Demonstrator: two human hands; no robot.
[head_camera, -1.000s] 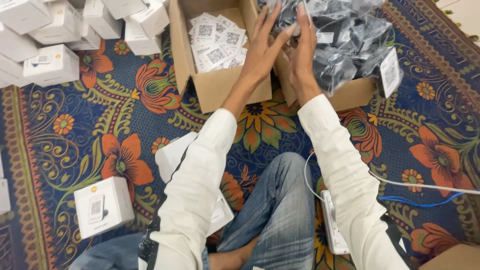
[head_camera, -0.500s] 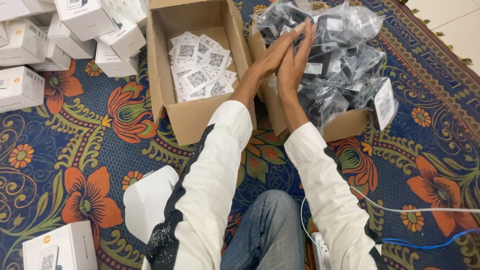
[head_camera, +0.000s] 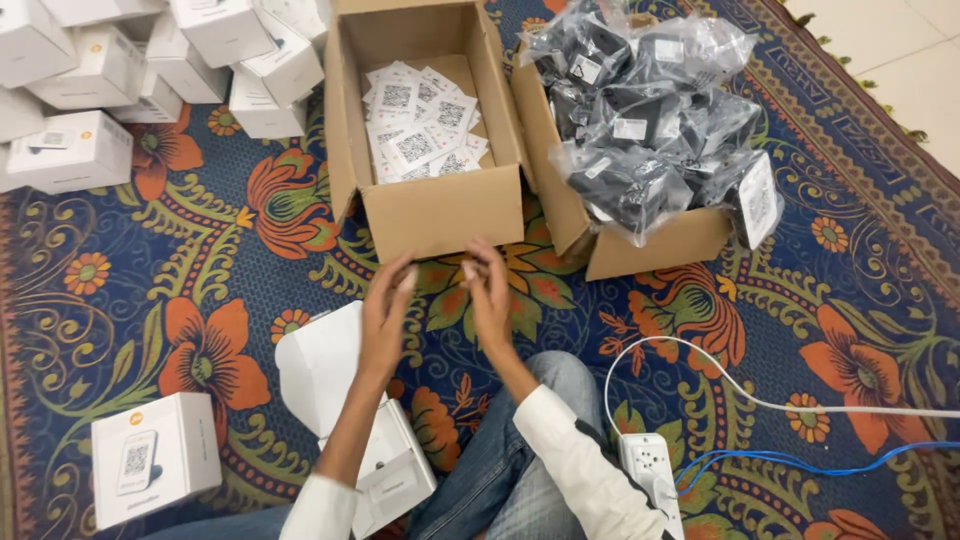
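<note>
Left hand: the left hand is raised above the carpet, palm turned toward the other hand, fingers loosely curled and released; nothing can be seen held in them.
Right hand: the right hand is held just beside the left, palm facing it, fingers slightly bent and released; no object can be made out between them.
Gap between hands: the fingertips of the two hands are kept close together but apart.
Box of cards: an open cardboard box is placed just beyond the fingertips of both hands; white printed cards are stacked inside it.
Box of bags: a second cardboard box is set beyond and to the right of the right fingers, touching the first box; it is heaped with black items in clear plastic bags.
White boxes: a pile of small white boxes is stacked well beyond and to the left of the left fingers.
Opened white box: an open white box is seen below the left wrist, its raised flap just left of the left hand.
Single white box: one closed white box is lying well to the left, nearer the person than the fingers.
Power strip: a white power strip with white and blue cables is lying to the right of the right forearm.
Carpet: a blue flowered carpet is spread under everything.
</note>
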